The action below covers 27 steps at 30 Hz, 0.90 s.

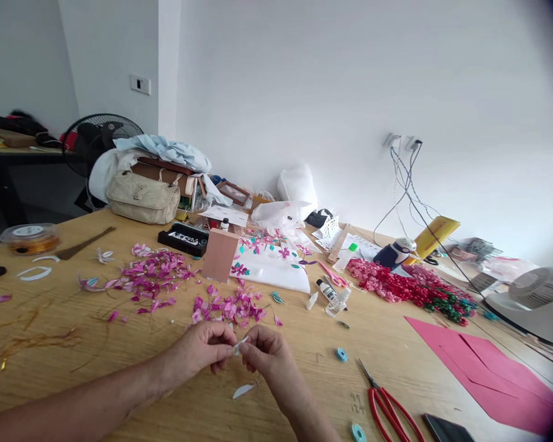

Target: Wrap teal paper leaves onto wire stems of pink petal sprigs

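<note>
Above the near middle of the table, my left hand (205, 347) and my right hand (268, 355) meet with their thumbs and fingers pinched together. Between the fingertips is a small white petal-like piece (240, 345), mostly covered by the fingers; both hands grip it. On the wood just below them lies a loose white petal (243, 391) with a thin stem. Just beyond my hands spreads a pile of pink petal flowers (237, 304), and a larger pink pile (156, 273) sits to the left.
Red-handled scissors (387, 408), a blue spool (341, 354) and a phone (447, 428) lie to the right. Pink paper (483, 374) is farther right. A wooden block (220, 255) stands behind the petals, beside a white foam board (276, 276). Gold wire (32, 347) lies left.
</note>
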### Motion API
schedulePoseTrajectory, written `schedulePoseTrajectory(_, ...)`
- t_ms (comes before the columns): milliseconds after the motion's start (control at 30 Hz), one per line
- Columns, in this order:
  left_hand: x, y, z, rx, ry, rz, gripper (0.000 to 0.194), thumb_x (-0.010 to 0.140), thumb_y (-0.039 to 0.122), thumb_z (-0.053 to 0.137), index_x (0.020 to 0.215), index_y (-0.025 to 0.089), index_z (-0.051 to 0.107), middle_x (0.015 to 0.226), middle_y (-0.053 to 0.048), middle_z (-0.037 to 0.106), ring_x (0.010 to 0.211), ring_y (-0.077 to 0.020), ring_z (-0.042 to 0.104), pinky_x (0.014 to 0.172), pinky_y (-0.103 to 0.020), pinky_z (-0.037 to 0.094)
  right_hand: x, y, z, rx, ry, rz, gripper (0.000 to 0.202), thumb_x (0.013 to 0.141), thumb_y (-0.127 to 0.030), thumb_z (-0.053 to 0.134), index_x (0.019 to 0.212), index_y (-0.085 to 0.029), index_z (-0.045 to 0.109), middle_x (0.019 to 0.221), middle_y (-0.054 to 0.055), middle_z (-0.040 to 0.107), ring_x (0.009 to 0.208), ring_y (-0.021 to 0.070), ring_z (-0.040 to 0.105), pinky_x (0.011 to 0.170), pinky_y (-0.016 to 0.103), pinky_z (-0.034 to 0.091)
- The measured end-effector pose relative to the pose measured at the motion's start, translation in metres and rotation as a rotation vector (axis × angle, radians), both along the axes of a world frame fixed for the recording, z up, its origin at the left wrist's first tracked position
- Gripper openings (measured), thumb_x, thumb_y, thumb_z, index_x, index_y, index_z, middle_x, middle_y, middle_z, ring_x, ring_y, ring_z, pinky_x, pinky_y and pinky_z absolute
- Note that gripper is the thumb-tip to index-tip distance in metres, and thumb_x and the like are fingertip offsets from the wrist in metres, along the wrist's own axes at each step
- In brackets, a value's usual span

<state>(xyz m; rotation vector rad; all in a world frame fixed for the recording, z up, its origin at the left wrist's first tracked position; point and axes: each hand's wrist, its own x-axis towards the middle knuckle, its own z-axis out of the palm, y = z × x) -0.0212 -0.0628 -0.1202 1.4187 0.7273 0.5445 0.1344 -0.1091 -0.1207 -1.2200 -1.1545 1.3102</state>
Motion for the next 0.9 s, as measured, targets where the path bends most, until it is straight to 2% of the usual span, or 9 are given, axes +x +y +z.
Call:
schedulePoseTrajectory(167,-0.003,-0.008,0.011,-0.091,-0.032,0.004,0.013,0.067,0.025,0.059,0.068,0.012,0.056,0.054,0.004,0.049,0.052,-0.0089,0.042,0.050,-0.020,0.032,-0.002,-0.004,-0.001,-0.040,0.114,0.026,0.027,0.062,-0.035,0.071,0.061,-0.014,0.054,0.045,-0.005,0.052,0.039,0.0046,0.039,0.042,0.018,0.028)
schedulePoseTrajectory(333,-0.005,-0.006,0.011,-0.106,-0.040,-0.017,0.013,0.067,0.026,0.061,0.069,0.013,0.056,0.056,0.004,0.050,0.054,-0.0092,0.043,0.051,-0.020,0.032,-0.003,-0.005,-0.001,-0.088,0.185,0.040,0.028,0.061,-0.035,0.072,0.064,-0.015,0.054,0.046,-0.005,0.052,0.038,0.0043,0.039,0.040,0.018,0.026)
schedulePoseTrajectory(500,-0.003,-0.004,0.006,-0.068,0.019,-0.001,0.016,0.065,0.028,0.061,0.066,0.014,0.054,0.054,0.005,0.047,0.051,-0.0093,0.043,0.049,-0.021,0.032,-0.004,-0.003,0.000,-0.007,0.094,0.036,0.034,0.057,-0.041,0.074,0.068,-0.017,0.053,0.049,-0.008,0.048,0.041,0.0047,0.036,0.042,0.019,0.028)
schedulePoseTrajectory(767,-0.005,-0.008,0.016,-0.089,0.045,-0.048,0.018,0.067,0.030,0.059,0.070,0.013,0.052,0.057,0.004,0.048,0.054,-0.0096,0.044,0.050,-0.021,0.033,-0.002,-0.002,-0.003,0.064,-0.114,0.009,0.033,0.059,-0.044,0.070,0.060,-0.018,0.049,0.046,-0.008,0.040,0.043,0.0061,0.032,0.044,0.021,0.021)
schedulePoseTrajectory(900,-0.004,-0.005,0.010,-0.062,0.101,-0.043,0.015,0.066,0.027,0.057,0.068,0.014,0.051,0.053,0.005,0.047,0.052,-0.0096,0.044,0.050,-0.021,0.034,-0.001,-0.002,-0.005,0.060,-0.148,0.028,0.032,0.060,-0.043,0.068,0.060,-0.018,0.049,0.046,-0.008,0.037,0.044,0.0066,0.029,0.045,0.022,0.020)
